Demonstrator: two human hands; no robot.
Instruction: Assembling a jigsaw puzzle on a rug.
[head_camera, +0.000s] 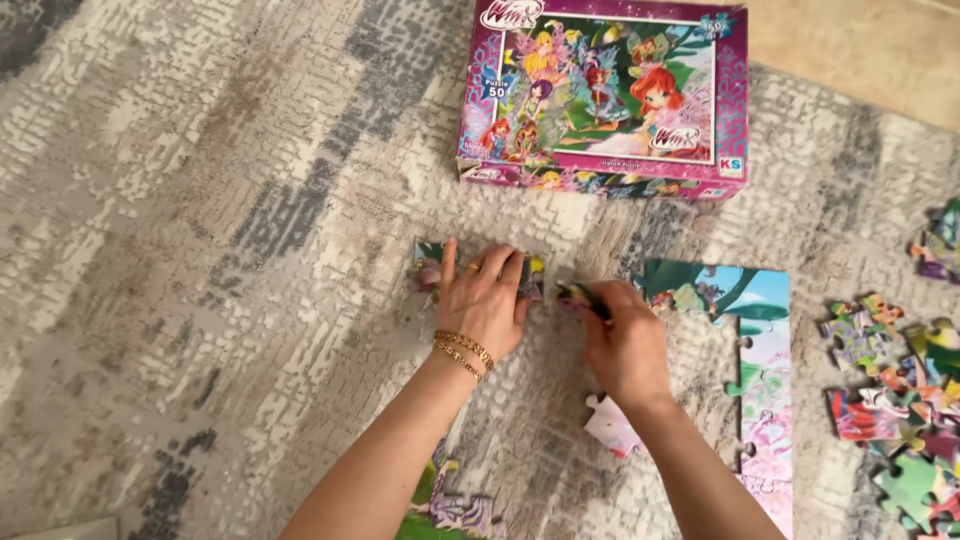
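Fingers (497, 268) of left hand (482, 303) spread, pressing flat on joined puzzle pieces (430, 266) on the rug (200, 250). Right hand (625, 340) just beside, pinching a dark piece (580, 296). Puzzle box (605, 95) beyond; assembled section (765, 360) and loose pieces (895, 400) at right.

A magenta puzzle box (603, 95) with a cartoon picture lies on a grey-and-cream mottled rug (200, 250).
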